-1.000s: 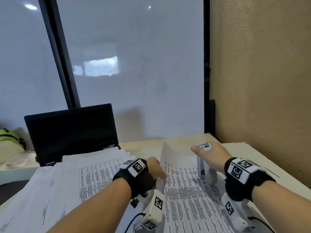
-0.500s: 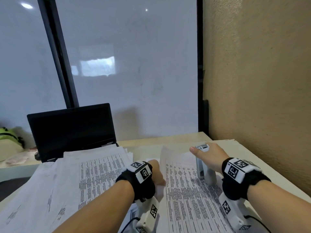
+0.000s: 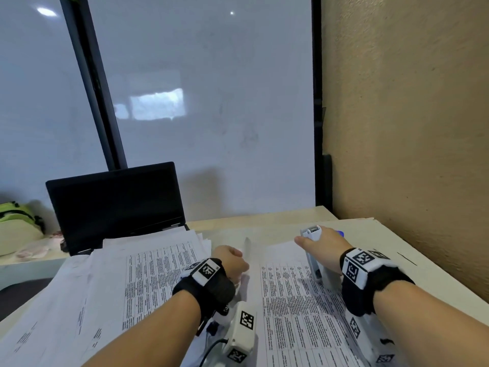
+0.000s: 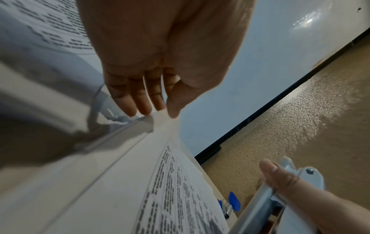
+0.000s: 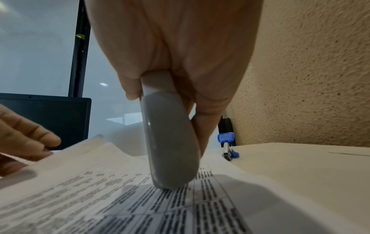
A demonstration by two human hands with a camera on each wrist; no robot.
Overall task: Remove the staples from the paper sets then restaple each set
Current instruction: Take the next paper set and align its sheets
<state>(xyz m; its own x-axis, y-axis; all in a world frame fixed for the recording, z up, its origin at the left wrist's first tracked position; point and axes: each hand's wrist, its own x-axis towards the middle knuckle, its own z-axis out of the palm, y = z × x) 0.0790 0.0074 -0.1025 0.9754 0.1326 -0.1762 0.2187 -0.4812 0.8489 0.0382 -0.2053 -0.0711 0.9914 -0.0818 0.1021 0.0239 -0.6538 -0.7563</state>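
Your counter [image 3: 264, 221] is pale and runs into the corner of the tan wall. Printed papers [image 3: 296, 300] lie spread over most of it, with a fanned stack [image 3: 158, 250] at the left. An open laptop [image 3: 116, 202] sits at the back, and a blue staple remover [image 5: 228, 147] near the wall.

**An office desk in a partitioned corner**

This is an office workspace. A pale desk [image 3: 277, 217] sits in a corner between a frosted glass partition [image 3: 211, 102] with dark frames and a textured beige wall [image 3: 410, 115]. An open black laptop [image 3: 116, 200] stands at the back, stacks of printed forms [image 3: 148, 266] cover the desktop, and a grey stapler [image 5: 170, 137] and blue staple remover [image 5: 227, 145] lie within reach.
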